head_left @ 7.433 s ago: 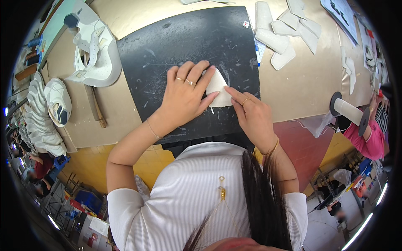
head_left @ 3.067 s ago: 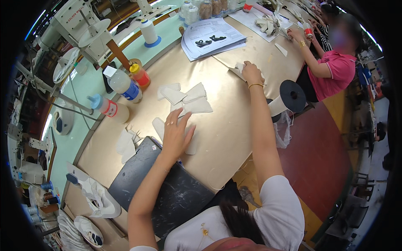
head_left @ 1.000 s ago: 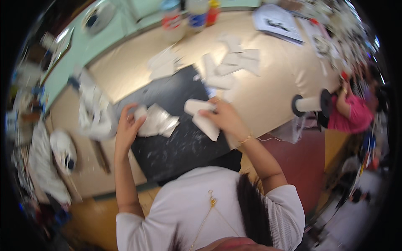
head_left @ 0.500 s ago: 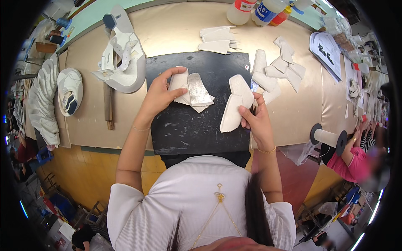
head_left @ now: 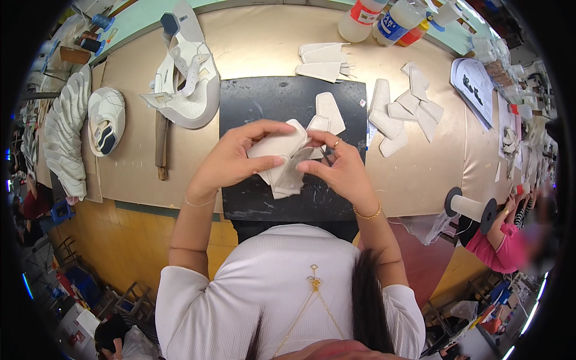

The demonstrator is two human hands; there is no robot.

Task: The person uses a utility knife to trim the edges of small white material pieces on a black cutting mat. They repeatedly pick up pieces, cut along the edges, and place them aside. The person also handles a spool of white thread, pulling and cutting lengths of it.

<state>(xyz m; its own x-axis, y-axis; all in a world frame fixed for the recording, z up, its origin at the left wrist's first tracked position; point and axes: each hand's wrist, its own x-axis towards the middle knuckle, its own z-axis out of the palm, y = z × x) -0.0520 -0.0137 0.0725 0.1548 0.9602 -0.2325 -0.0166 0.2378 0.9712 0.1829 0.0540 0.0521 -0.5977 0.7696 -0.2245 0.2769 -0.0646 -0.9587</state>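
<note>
Head view: left hand [head_left: 231, 161] and right hand [head_left: 339, 171] both pinch a small stack of white cut fabric pieces [head_left: 282, 159], held above the black mat [head_left: 264, 102] near its front edge. Fingers of both hands closed on the stack. More white pieces [head_left: 403, 117] lie on the tan table [head_left: 420, 174], right of the mat. White shoe upper [head_left: 186, 75] sits left of the mat.
</note>
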